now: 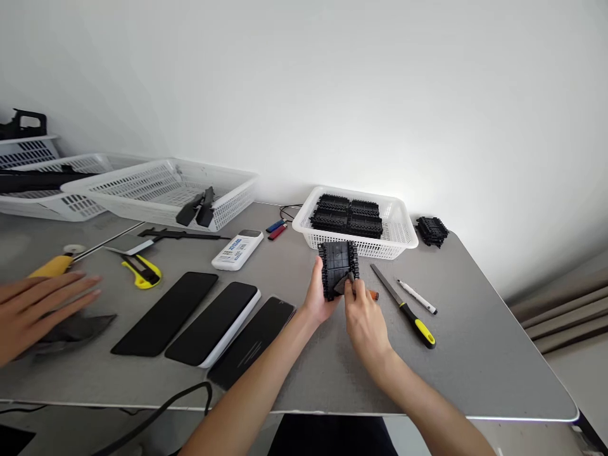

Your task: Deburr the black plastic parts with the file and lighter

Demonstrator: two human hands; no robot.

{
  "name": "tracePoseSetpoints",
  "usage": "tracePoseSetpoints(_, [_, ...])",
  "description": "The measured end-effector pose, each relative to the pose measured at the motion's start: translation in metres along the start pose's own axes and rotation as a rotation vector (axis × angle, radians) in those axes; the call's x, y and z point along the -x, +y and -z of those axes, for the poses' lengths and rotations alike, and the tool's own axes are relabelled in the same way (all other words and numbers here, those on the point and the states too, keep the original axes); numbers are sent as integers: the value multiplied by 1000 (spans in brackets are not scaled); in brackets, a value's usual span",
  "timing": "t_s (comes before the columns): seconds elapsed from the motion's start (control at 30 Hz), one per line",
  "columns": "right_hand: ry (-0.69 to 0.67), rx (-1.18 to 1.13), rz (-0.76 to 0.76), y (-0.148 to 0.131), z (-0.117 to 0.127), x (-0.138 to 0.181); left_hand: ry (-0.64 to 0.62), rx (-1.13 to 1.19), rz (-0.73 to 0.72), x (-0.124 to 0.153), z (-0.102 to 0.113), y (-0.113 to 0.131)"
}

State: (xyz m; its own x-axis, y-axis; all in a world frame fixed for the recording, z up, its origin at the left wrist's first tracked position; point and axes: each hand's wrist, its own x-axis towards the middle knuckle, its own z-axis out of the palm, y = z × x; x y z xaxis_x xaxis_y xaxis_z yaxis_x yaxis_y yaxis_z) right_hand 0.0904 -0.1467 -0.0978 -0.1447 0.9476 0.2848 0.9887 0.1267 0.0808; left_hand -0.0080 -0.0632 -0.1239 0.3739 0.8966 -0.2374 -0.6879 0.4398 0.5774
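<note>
My left hand [319, 297] grips a black plastic part [337, 261] by its left side and lower edge, holding it up off the table. The part is blocky, with a flat panelled face and ridged, toothed sides. In the fingers of my right hand [365, 316] is a small tool with an orange handle [374, 296]. A grey, blade-like end of that tool lies against the part's lower right corner; its exact kind is partly hidden by my fingers. Just behind my hands, a white basket [401, 235] holds several similar black parts [349, 215].
Right of my hands lie a yellow-black handled file [403, 305] and a white marker [417, 297]. Another black part [432, 231] sits near the right edge. Leftward are phones [213, 322], a white power bank [237, 249], a yellow cutter [142, 272], baskets [137, 183] and another person's hand [42, 310].
</note>
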Motion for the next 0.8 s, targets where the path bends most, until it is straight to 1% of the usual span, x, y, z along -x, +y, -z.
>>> tracePoseSetpoints(0.13, [-21,-9,13,1,4,6,-4,5,-10,5,-8,0])
tracePoseSetpoints(0.2, [-17,-53,12,8,6,6,-31,-10,24,7,-11,1])
tracePoseSetpoints(0.27, [23,-156,-17,20,11,6,-39,5,26,7,-12,4])
tracePoseSetpoints(0.33, [141,-308,-36,35,18,3,-35,52,-33,6,-11,8])
tracePoseSetpoints(0.4, [327,-438,-39,47,27,-2,-39,92,-86,4,-10,11])
tracePoseSetpoints(0.47, [469,-498,-50,52,36,-12,-44,97,-77,3,-9,10])
tracePoseSetpoints(0.5, [492,-500,-52,51,38,-18,-50,92,-59,3,-9,8])
tracePoseSetpoints(0.53, [477,-488,-47,49,40,-25,-61,84,-40,3,-9,6])
tracePoseSetpoints(0.57, [429,-461,-34,45,40,-33,-79,78,-23,4,-10,4])
tracePoseSetpoints(0.67, [195,-308,-3,29,37,-54,-141,79,-8,7,-12,0])
tracePoseSetpoints(0.73, [70,-194,-4,18,34,-63,-147,76,-13,8,-13,0])
tracePoseSetpoints(0.8, [-4,-110,-13,10,32,-65,-122,57,-2,9,-12,1])
